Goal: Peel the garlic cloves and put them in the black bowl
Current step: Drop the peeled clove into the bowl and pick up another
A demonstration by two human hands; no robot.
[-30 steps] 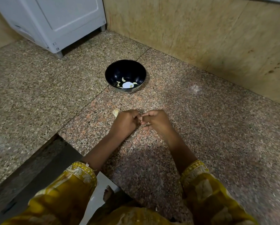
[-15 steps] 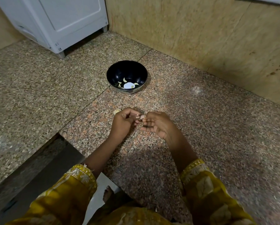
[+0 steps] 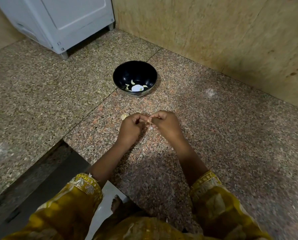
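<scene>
The black bowl (image 3: 135,73) stands on the granite surface ahead of me, with a few pale peeled cloves (image 3: 132,82) lying around a white spot at its bottom. Nearer to me, my left hand (image 3: 131,127) and my right hand (image 3: 165,124) meet fingertip to fingertip. Between them they pinch a small garlic clove (image 3: 148,121), mostly hidden by the fingers. A pale bit of garlic or skin (image 3: 150,128) shows just below the fingers. Another unpeeled clove (image 3: 124,116) lies on the stone just left of my left hand.
A white appliance (image 3: 61,23) stands on short legs at the back left. A beige stone wall (image 3: 214,35) runs along the back and right. At the lower left the granite slab (image 3: 231,144) ends at an edge with a drop to a lower floor.
My hands have closed together again on the clove after parting slightly half a second ago. The bowl and the loose clove have not moved.
</scene>
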